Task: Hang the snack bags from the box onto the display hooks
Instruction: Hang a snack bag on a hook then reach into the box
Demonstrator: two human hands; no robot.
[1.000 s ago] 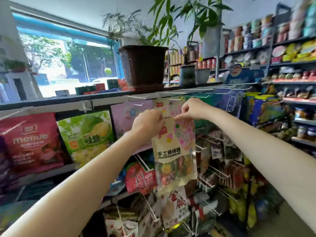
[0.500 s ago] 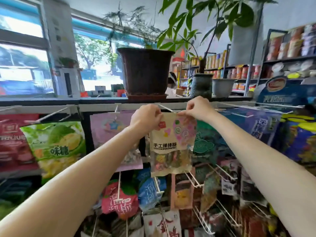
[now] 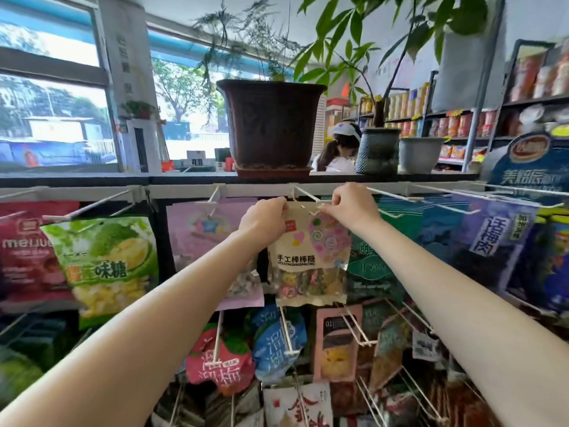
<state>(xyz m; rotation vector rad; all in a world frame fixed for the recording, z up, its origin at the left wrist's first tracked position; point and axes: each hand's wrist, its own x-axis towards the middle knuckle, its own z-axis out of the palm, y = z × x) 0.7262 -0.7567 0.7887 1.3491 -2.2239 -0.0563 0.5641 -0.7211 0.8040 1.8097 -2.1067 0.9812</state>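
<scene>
Hands [image 3: 266, 221] [image 3: 348, 208] on tan, perhaps lollipop-filled bag [image 3: 309, 257].

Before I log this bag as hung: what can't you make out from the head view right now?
- Whether the lollipop bag is threaded on the white hook: the left hand and right hand pinch its top edge and cover the hole.
- The supply box: out of frame.
- The pink bag behind: partly hidden by the left forearm.
- Print on the lower bags: blurred.
</scene>
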